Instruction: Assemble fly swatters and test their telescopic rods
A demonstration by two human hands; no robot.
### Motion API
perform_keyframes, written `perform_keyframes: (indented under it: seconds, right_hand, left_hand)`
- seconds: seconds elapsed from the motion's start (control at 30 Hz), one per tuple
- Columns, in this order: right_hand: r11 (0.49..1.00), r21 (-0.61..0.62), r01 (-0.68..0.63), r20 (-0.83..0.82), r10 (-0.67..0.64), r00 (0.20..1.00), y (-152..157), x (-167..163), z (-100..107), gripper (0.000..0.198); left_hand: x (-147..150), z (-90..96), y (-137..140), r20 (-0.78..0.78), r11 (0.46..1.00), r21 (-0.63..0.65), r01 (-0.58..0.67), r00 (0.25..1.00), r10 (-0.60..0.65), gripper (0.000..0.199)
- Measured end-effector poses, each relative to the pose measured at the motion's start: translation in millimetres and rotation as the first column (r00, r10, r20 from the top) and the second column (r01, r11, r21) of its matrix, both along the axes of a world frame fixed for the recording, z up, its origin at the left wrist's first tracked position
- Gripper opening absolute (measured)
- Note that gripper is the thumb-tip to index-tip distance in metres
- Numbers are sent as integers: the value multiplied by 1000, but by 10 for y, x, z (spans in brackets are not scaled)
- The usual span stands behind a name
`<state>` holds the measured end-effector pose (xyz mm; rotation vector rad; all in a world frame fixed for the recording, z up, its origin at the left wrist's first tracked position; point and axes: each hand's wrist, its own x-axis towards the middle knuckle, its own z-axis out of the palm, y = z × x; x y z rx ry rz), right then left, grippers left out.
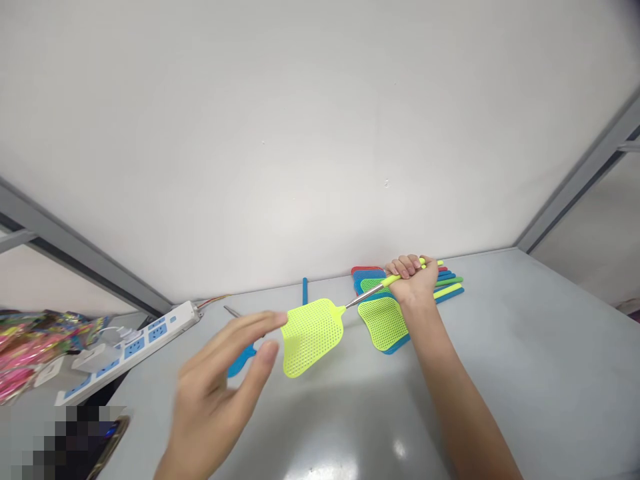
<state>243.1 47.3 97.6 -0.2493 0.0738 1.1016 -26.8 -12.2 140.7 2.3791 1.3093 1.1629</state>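
My right hand (pixel 413 279) is closed around the handle of a yellow-green fly swatter (pixel 314 337) with a thin metal shaft. Its perforated head points left, raised over the table. My left hand (pixel 227 383) is open, thumb and fingers apart, with the fingertips at the left edge of that head; whether they touch it I cannot tell. Behind my right hand and forearm lies a pile of fly swatters (pixel 383 323) in green, yellow, blue and red, handles to the right. Partly hidden by my left hand is a blue swatter head (pixel 241 361).
A blue handle (pixel 305 291) lies by the white wall (pixel 320 147). On the left, a white power strip (pixel 145 347) holds plugged-in chargers, beside colourful plastic packaging (pixel 35 347). A dark, partly blurred-out device (pixel 107 443) sits at lower left on the grey table (pixel 525 360).
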Motion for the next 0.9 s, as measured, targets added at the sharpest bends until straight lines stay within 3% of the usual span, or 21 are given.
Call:
perform_keyframes:
  seconds: [0.07, 0.13, 0.2, 0.23, 0.3, 0.37, 0.43, 0.7, 0.8, 0.9]
  right_hand:
    - [1000, 8, -1, 0, 1, 1000, -9, -5, 6, 25]
    - [1000, 24, 0, 3, 0, 1000, -20, -11, 18, 25]
    - [999, 40, 11, 8, -11, 1000, -27, -20, 32, 24]
    - [999, 45, 19, 11, -20, 1000, -28, -28, 38, 24]
    - [998, 39, 41, 19, -42, 999, -24, -54, 41, 24]
    - [998, 13, 65, 37, -66, 997, -12, -93, 28, 25]
    - [995, -20, 99, 73, -97, 993, 1, -142, 2, 25]
    - [951, -149, 272, 381, -198, 903, 55, -344, -174, 32]
    - [953, -203, 223, 445, -113, 888, 41, -468, -350, 25]
    - [961, -264, 86, 506, 62, 861, -61, -619, -594, 19]
  left_hand:
    - [98, -38, 87, -20, 990, -142, -21, 1000, 18, 25]
    - [188, -157, 164, 36, 952, -277, -127, 989, 143, 35]
    - [252, -303, 196, 183, 864, -465, -192, 934, 306, 53]
    - [272, -369, 194, 274, 802, -579, -146, 892, 360, 60]
    - [291, -474, 171, 433, 662, -747, 69, 806, 404, 62]
    - [284, -551, 152, 557, 519, -790, 326, 736, 385, 54]
    - [259, -625, 161, 641, 433, -759, 485, 673, 370, 43]
    - [204, -985, 319, 795, 533, -606, 590, 457, 398, 30]
    - [238, -1104, 353, 834, 574, -551, 606, 371, 409, 27]
    - [270, -1205, 367, 850, 596, -523, 609, 324, 415, 24]
